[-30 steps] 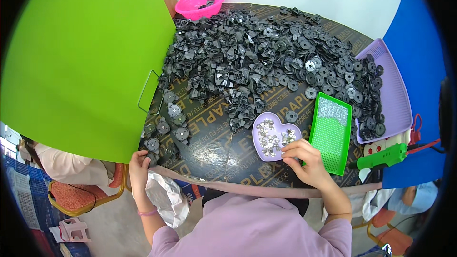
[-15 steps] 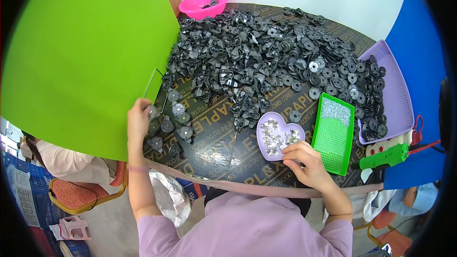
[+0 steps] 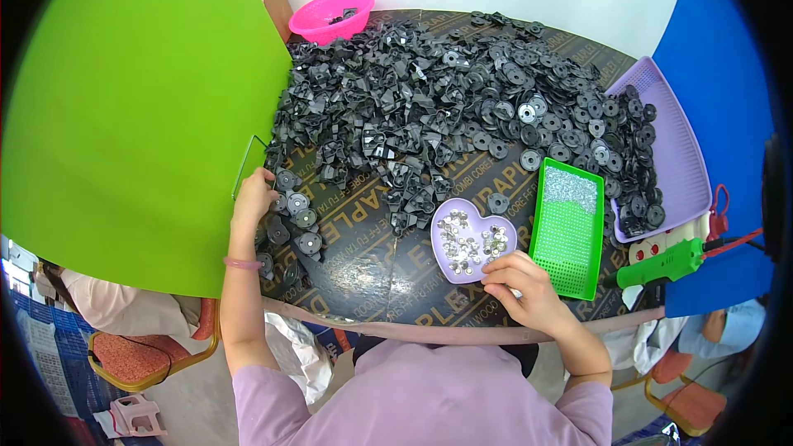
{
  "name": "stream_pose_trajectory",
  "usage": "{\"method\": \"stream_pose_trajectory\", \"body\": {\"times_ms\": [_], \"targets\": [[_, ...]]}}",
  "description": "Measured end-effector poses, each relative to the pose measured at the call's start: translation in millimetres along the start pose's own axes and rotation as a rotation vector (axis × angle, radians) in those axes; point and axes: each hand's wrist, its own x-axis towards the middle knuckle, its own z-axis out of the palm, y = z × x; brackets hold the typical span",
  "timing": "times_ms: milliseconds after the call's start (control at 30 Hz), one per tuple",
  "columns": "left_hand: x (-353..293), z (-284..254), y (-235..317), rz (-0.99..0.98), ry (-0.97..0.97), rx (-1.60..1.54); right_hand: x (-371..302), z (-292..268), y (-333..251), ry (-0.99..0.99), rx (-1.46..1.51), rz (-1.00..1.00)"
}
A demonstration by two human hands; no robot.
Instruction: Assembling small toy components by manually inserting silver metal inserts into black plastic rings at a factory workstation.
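My left hand (image 3: 254, 198) is at the left of the table beside the green panel, its fingers curled at the edge of a group of round black plastic parts with grey centres (image 3: 306, 219). What lies in those fingers is hidden. My right hand (image 3: 529, 287) hovers at the lower right rim of a lilac heart-shaped dish (image 3: 439, 258), thumb and fingertips drawn together. A small silvery metal piece (image 3: 516, 292) shows inside its grip. Several similar small silvery pieces (image 3: 462, 246) lie in the dish.
Behind spreads a large heap of black plastic parts (image 3: 372, 91). A green perforated tray (image 3: 566, 239) with tiny silvery bits stands right of the dish, near a lilac basket (image 3: 681, 149) and a green tool (image 3: 661, 264). A pink bowl (image 3: 318, 25) stands far left; a green panel (image 3: 149, 116) walls the left.
My left hand has shifted up and right, against the round parts; the disc seen in it earlier is no longer visible there. My right hand stays by the dish. The whole view has turned slightly.
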Motion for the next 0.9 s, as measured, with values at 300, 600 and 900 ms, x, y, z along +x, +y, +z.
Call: {"method": "stream_pose_trajectory", "body": {"times_ms": [300,600,900], "targets": [[-1.4,35.1,113.3,0.451,0.076,-0.02,23.5,35.3,35.7,-0.327,-0.535,0.029],[-2.6,54.3,142.5,0.552,0.401,-0.11,25.8,21.1,53.1,-0.392,-0.47,0.144],[-57.4,43.4,203.2,0.129,-0.449,-1.711,20.7,-5.3,61.1,0.059,0.478,0.495]]}}
